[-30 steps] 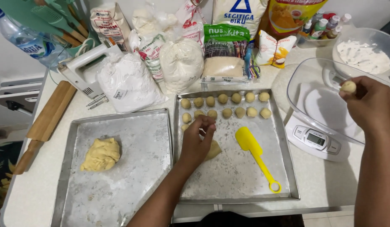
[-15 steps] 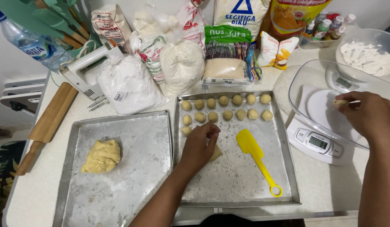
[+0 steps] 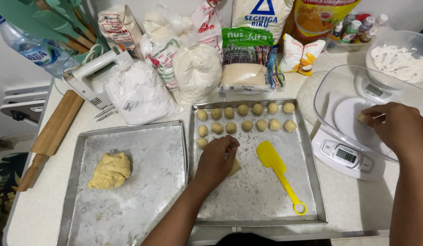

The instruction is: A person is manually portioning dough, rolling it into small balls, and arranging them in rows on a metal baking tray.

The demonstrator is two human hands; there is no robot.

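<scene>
My left hand (image 3: 217,160) rests on the floured right baking tray (image 3: 307,182), its fingers bent over a small piece of yellow dough (image 3: 234,166). Two rows and a bit of small dough balls (image 3: 248,117) line the tray's far end. My right hand (image 3: 396,127) reaches into the clear bowl (image 3: 325,109) on the white kitchen scale (image 3: 346,157) and pinches a small dough piece (image 3: 361,117) between its fingertips. A bigger lump of yellow dough (image 3: 109,171) lies on the left tray (image 3: 152,196).
A yellow spatula (image 3: 280,175) lies on the right tray. Bags of flour and sugar (image 3: 197,68) stand along the back, with a white hand mixer (image 3: 93,79), a wooden rolling pin (image 3: 49,136) at the left and a bowl of white flour (image 3: 398,61) at the far right.
My right hand has gone down from above the scale into the clear bowl with the dough piece. My left hand has shifted slightly on the right tray.
</scene>
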